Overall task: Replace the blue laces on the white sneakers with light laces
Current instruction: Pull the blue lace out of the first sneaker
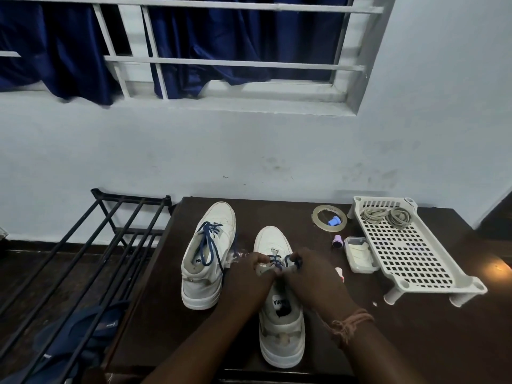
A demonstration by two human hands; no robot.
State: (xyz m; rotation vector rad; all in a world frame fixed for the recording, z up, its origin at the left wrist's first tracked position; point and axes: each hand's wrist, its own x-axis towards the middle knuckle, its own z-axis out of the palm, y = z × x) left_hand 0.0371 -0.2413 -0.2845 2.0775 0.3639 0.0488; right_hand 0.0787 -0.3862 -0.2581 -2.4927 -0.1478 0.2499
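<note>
**Unlacing the near sneaker**

You are pinching the blue lace (pixel 277 262) with the curled fingers of both the left hand (pixel 250 275) and right hand (pixel 310 273) over the near sneaker (pixel 281 322) on the worktop (pixel 415 342). Be drawing it out eyelet by eyelet, steadying the tongue.

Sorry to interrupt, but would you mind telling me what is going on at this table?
A person is unlacing the nearer white sneaker: the left hand and right hand both pinch its blue lace near the front eyelets. The other sneaker stands to the left, fully laced in blue. The light laces lie coiled in the white rack on the right, not yet used.
</note>
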